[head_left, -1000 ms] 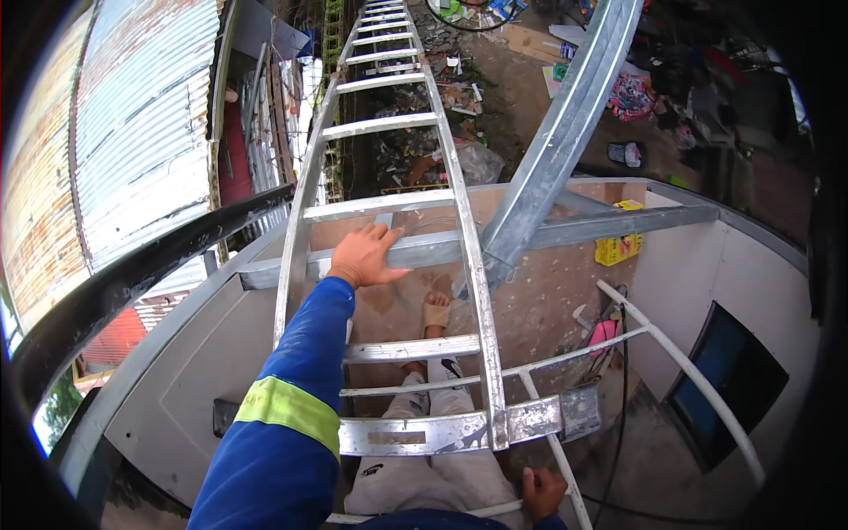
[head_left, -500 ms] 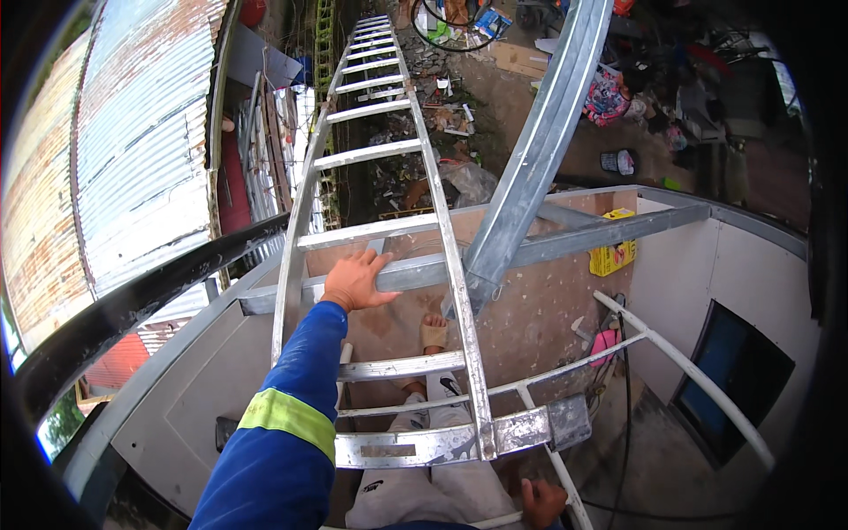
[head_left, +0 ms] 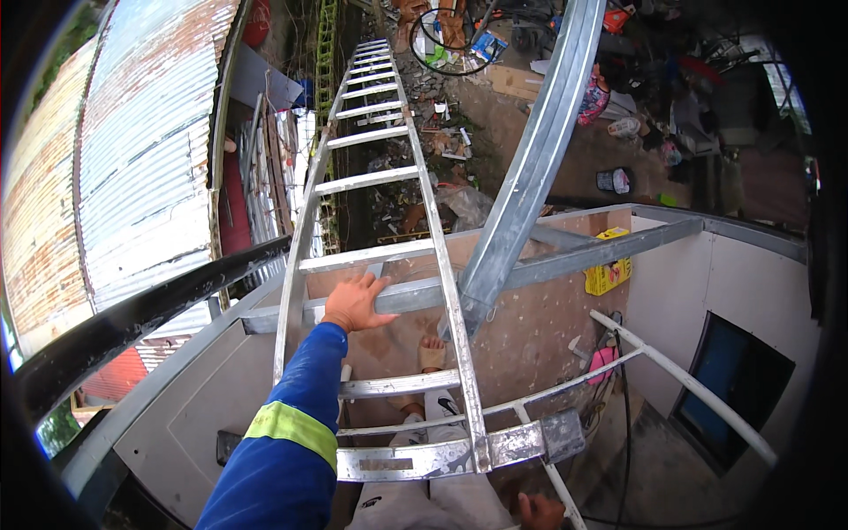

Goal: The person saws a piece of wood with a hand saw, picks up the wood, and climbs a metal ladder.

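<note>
My left hand [head_left: 355, 303], in a blue sleeve with a yellow-green band, grips a grey steel beam [head_left: 413, 296] between the rails of an aluminium ladder [head_left: 367, 256]. Its fingers bend over the top of the beam. The ladder slopes away from me toward the ground far below; its near end lies over my legs. At the lower edge, my right hand [head_left: 537, 511] is curled beside a white pipe rail [head_left: 565, 499]. It is dark and partly cut off, so what it holds, if anything, cannot be seen. One bare, strapped foot [head_left: 432, 353] shows below the beam.
A long grey steel channel [head_left: 530, 168] rises from the beam, right of the ladder. A black pipe [head_left: 141, 309] and rusty corrugated roofing [head_left: 150, 159] lie left. On the right are a yellow packet [head_left: 608, 276], curved white pipes [head_left: 680, 380] and a dark window [head_left: 733, 384].
The view has tilted slightly, so the ladder and beam sit a little lower in the picture. My left hand stays on the beam. My right hand shows slightly lower at the edge.
</note>
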Action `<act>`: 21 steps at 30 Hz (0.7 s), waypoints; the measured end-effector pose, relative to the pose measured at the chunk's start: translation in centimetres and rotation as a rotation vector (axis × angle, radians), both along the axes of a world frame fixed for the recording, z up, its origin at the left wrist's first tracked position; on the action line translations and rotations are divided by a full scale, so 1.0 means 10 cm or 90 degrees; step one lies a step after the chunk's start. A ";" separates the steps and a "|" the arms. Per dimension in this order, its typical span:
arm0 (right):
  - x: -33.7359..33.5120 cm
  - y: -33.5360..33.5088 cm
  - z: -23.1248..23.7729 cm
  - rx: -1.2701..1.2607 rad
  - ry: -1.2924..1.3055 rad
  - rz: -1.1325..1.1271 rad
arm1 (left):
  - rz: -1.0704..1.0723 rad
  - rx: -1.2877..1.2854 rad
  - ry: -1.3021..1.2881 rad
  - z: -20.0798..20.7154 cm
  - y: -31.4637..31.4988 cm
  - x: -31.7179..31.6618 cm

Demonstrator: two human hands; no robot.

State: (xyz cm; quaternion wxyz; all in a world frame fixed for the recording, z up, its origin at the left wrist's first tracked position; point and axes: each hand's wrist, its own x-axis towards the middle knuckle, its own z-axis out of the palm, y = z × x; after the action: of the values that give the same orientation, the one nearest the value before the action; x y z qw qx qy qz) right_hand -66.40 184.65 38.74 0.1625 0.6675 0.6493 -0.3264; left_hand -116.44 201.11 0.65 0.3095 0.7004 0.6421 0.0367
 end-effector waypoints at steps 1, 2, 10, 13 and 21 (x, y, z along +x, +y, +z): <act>-0.04 0.04 0.02 -0.003 0.006 -0.018 | 0.001 0.002 0.001 -0.01 -0.01 0.00; -0.04 0.05 0.03 -0.001 0.007 -0.017 | 0.001 0.002 0.002 -0.02 -0.01 0.00; -0.12 0.09 0.08 0.009 -0.012 -0.022 | -0.002 -0.011 0.002 0.05 0.02 0.00; -0.15 0.12 0.09 0.004 -0.014 -0.033 | 0.007 -0.069 -0.008 0.09 0.06 0.02; -0.17 0.15 0.12 0.005 -0.006 -0.031 | 0.003 -0.076 -0.006 0.10 0.06 0.01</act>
State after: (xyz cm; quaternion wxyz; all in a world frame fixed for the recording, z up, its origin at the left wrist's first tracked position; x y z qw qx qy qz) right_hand -68.15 186.16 39.96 0.1551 0.6855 0.6331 -0.3245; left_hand -116.36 201.68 1.66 0.3538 0.6786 0.6436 0.0023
